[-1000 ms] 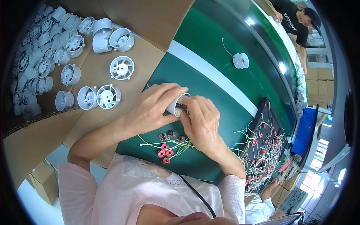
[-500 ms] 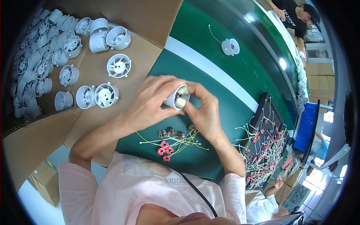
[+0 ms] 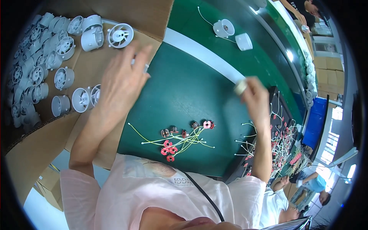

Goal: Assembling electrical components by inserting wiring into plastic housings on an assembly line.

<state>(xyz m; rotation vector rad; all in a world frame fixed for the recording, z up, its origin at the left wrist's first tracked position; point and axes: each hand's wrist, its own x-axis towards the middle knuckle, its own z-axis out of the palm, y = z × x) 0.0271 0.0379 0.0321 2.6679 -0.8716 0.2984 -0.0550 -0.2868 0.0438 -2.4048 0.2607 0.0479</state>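
Cream cylindrical piece [image 3: 240, 87], blurred, pinched in my right hand [image 3: 254, 96] above green worktop [image 3: 184, 82]. My left hand [image 3: 123, 79] well apart, fingers over mostly hidden white fan housing [image 3: 146, 68]; cannot tell whether gripped. Wired motor stators [image 3: 173, 150] lie nearer me.

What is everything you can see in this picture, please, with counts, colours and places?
Large box: one, brown, left
Fan housings: dozens, white, in the large box
Work surface: one, green, centre
Loose coils: about ten, red or copper, on the work surface
Belt: one, green, upper right of centre
Belt housings: two clear, white, on the belt
Tray: one, black, right
Tray coils: many, mostly red, in the tray
Blue object: one, blue, right
Other cartons: several, brown, lower left and far right
Other people: at least three, dark, white and light-blue clothes, right
Shirt: one, pale pink, bottom
Left hand: one, blurred, over the large box
Right hand: one, pale at its tips, near the tray
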